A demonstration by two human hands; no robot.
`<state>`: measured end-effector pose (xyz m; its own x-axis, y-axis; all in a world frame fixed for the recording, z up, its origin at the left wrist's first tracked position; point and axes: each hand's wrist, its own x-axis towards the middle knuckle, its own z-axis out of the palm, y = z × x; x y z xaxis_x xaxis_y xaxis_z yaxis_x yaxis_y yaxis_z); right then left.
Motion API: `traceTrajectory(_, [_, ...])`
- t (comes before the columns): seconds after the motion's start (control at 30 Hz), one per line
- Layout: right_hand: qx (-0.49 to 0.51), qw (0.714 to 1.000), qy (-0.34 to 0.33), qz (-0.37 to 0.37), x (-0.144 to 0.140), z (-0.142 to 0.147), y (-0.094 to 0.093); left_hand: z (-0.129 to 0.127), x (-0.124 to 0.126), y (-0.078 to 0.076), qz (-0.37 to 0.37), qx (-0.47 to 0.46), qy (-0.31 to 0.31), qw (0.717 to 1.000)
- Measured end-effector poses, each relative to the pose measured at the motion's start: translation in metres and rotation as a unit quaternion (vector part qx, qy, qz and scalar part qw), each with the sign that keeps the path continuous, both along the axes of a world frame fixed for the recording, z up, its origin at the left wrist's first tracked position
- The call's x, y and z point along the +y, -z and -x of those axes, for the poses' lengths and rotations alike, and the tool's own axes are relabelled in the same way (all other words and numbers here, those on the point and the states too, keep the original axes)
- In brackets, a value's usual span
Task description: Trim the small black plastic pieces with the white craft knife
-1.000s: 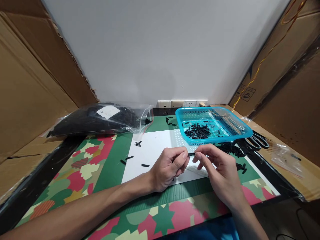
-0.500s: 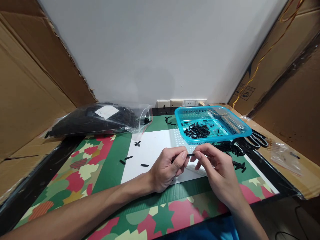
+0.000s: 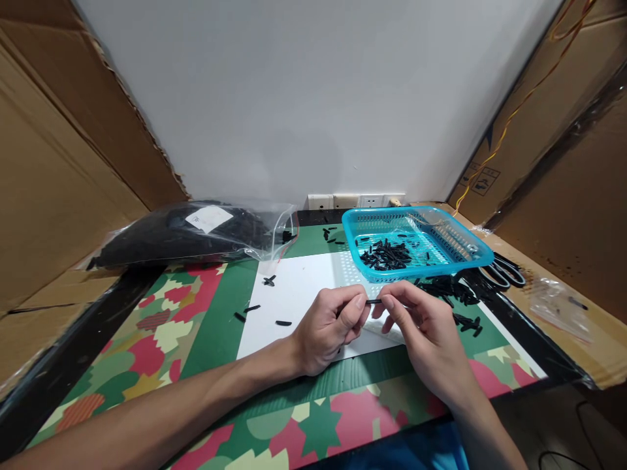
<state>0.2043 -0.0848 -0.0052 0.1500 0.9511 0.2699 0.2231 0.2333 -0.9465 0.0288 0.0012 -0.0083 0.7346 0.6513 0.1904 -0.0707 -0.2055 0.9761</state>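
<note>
My left hand (image 3: 336,329) is closed in a fist above the white sheet (image 3: 298,281), thumb pressed on the forefinger. From it a small black strip (image 3: 374,301) spans the short gap to my right hand (image 3: 421,323), whose thumb and forefinger pinch its other end. What else lies inside the left fist is hidden. Just behind the hands stands a blue plastic basket (image 3: 416,272) holding a heap of small black pieces (image 3: 386,255). Loose black pieces (image 3: 283,323) are scattered on the sheet to the left of my hands.
A clear bag (image 3: 230,235) full of black material lies at the back left. Right of the basket are scissors (image 3: 504,271) and a small plastic bag (image 3: 558,307). More black pieces (image 3: 453,290) lie below the basket. Cardboard walls (image 3: 63,130) flank the table.
Almost nothing differs. Both hands hold the same place and grip, with only a very slight shift of the fingers and the black strip.
</note>
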Motion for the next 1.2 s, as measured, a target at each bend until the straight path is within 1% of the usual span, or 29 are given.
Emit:
traceTrajectory(0.27, [0.028, 1.000, -0.007, -0.006, -0.001, 0.000, -0.002, -0.001, -0.001, -0.003, -0.014, 0.012, -0.018, 1.000])
traceTrajectory(0.43, [0.037, 0.999, -0.005, -0.013, -0.002, -0.001, -0.003, -0.002, -0.001, -0.004, -0.012, 0.004, -0.022, 1.000])
traceTrajectory(0.67, [-0.005, 1.000, 0.008, -0.015, 0.000, 0.001, -0.005, 0.000, 0.001, -0.001, 0.000, 0.010, -0.007, 1.000])
traceTrajectory(0.73, [-0.026, 0.999, 0.017, -0.032, -0.002, -0.001, -0.005, -0.001, 0.001, 0.000, 0.010, 0.002, -0.009, 1.000])
traceTrajectory(0.77, [-0.045, 0.997, 0.041, -0.053, -0.004, -0.004, -0.004, -0.002, 0.001, 0.000, 0.019, -0.006, -0.012, 1.000])
traceTrajectory(0.8, [-0.067, 0.991, 0.084, -0.085, -0.005, -0.008, -0.005, -0.002, 0.001, 0.000, 0.030, -0.016, -0.015, 0.999])
traceTrajectory(0.83, [-0.090, 0.978, 0.144, -0.124, -0.007, -0.014, -0.005, -0.003, 0.002, 0.001, 0.041, -0.025, -0.018, 0.999])
traceTrajectory(0.87, [-0.113, 0.956, 0.216, -0.165, -0.008, -0.022, -0.006, -0.004, 0.002, 0.001, 0.051, -0.035, -0.019, 0.998])
traceTrajectory(0.9, [-0.129, 0.927, 0.288, -0.201, -0.009, -0.031, -0.008, -0.005, 0.003, 0.001, 0.061, -0.042, -0.020, 0.997])
traceTrajectory(0.93, [-0.141, 0.901, 0.346, -0.219, -0.008, -0.041, -0.010, -0.006, 0.003, 0.002, 0.070, -0.047, -0.020, 0.996])
traceTrajectory(0.97, [-0.158, 0.883, 0.385, -0.218, -0.007, -0.051, -0.013, -0.007, 0.003, 0.002, 0.079, -0.052, -0.021, 0.995])
traceTrajectory(1.0, [-0.204, 0.877, 0.388, -0.196, -0.004, -0.061, -0.016, -0.007, 0.004, 0.002, 0.088, -0.057, -0.024, 0.994])
traceTrajectory(1.03, [-0.269, 0.872, 0.374, -0.164, -0.001, -0.069, -0.018, -0.008, 0.004, 0.001, 0.095, -0.060, -0.028, 0.993])
traceTrajectory(1.1, [-0.359, 0.867, 0.322, -0.124, 0.004, -0.078, -0.021, -0.008, 0.004, 0.000, 0.103, -0.065, -0.033, 0.992])
traceTrajectory(1.13, [-0.373, 0.871, 0.294, -0.127, 0.006, -0.077, -0.021, -0.008, 0.004, 0.000, 0.105, -0.066, -0.035, 0.992])
traceTrajectory(1.2, [-0.360, 0.883, 0.259, -0.153, 0.006, -0.067, -0.020, -0.008, 0.005, -0.001, 0.109, -0.063, -0.039, 0.991])
